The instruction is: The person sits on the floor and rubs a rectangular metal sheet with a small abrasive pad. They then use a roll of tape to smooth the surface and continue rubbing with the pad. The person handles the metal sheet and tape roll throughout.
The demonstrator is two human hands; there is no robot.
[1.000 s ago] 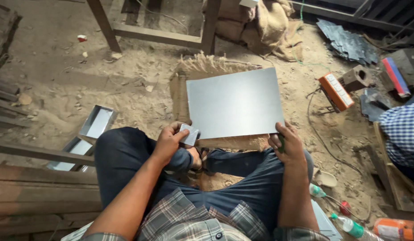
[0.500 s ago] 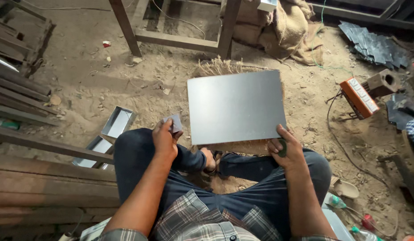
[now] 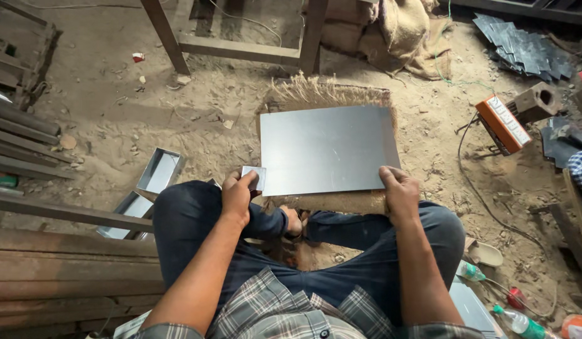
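Head-camera view of a seated, cross-legged person: the left hand (image 3: 237, 194) pinches a small metal piece (image 3: 254, 177) against the near-left corner of a grey metal sheet (image 3: 328, 149), apparently as a guide, while the right hand (image 3: 400, 191) is closed over the sheet's near-right edge, seemingly to steady it. Lying flat between and beyond both hands on a frayed burlap mat (image 3: 316, 94), the sheet runs its long axis left to right; open metal trays (image 3: 159, 171) lie left of the left hand, an orange box (image 3: 503, 123) beyond the right.
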